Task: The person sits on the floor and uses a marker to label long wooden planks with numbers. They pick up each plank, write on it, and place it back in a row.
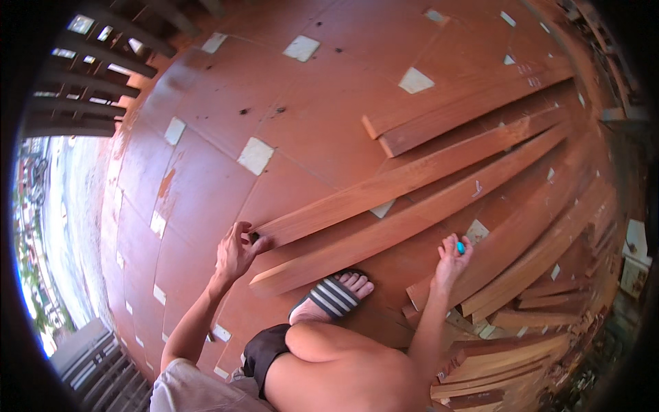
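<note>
My left hand (235, 253) is at the near end of a long reddish wooden plank (384, 187), its fingers curled around a small dark object (255, 237) that I cannot make out clearly. The thumb is against or very close to the plank's end. My right hand (451, 261) is raised on the right, fingers closed on a small turquoise object (460, 248); only its rounded tip shows. Between the hands a second long plank (412, 226) lies on the tiles, almost parallel to the first and bearing a white mark.
Two shorter boards (467, 110) lie farther off. Several planks (522, 254) fan out on the right, with stacked lengths (504, 371) at lower right. My sandalled foot (334, 295) stands beside the second plank. Slatted wooden furniture (103, 75) is at upper left on the tiled floor (206, 165).
</note>
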Motion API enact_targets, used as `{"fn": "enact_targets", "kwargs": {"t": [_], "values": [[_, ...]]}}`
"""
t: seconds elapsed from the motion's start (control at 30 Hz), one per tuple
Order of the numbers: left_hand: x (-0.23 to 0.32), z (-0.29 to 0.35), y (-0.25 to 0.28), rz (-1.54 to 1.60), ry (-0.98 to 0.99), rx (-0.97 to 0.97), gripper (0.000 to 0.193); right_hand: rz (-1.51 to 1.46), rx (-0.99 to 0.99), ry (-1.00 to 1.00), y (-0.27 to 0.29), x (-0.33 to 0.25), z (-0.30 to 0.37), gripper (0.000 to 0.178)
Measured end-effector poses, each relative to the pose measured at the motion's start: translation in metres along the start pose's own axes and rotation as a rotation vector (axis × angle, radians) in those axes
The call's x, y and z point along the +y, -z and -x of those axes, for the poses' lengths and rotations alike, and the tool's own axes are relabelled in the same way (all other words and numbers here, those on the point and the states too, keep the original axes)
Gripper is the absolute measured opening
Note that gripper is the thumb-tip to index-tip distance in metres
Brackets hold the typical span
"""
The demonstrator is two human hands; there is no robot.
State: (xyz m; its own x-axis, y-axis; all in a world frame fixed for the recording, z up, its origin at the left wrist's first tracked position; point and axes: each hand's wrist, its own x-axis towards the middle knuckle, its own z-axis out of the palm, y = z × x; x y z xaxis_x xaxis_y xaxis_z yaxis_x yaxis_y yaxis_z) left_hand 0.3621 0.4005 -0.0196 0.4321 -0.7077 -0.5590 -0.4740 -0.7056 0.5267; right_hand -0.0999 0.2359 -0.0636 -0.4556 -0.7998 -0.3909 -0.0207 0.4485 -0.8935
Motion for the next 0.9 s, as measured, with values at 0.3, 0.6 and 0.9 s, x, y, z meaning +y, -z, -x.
{"fn": "enact_targets", "kwargs": {"t": [0.3,0.6,0.9], "values": [[0.003,0.006,0.011,-0.101,-0.333,-0.012,0.070,0.032,0.013,-0.029,-0.003,-0.005,0.006,0.061],[-0.026,-0.004,-0.009,-0.084,-0.419,0.113,0.066,0.009,-0.040,-0.018,-0.002,0.001,0.002,0.063],[-0.015,0.022,-0.025,-0.343,-0.597,0.481,0.059,0.095,0.014,-0.044,0.011,-0.017,0.004,0.055]]}}
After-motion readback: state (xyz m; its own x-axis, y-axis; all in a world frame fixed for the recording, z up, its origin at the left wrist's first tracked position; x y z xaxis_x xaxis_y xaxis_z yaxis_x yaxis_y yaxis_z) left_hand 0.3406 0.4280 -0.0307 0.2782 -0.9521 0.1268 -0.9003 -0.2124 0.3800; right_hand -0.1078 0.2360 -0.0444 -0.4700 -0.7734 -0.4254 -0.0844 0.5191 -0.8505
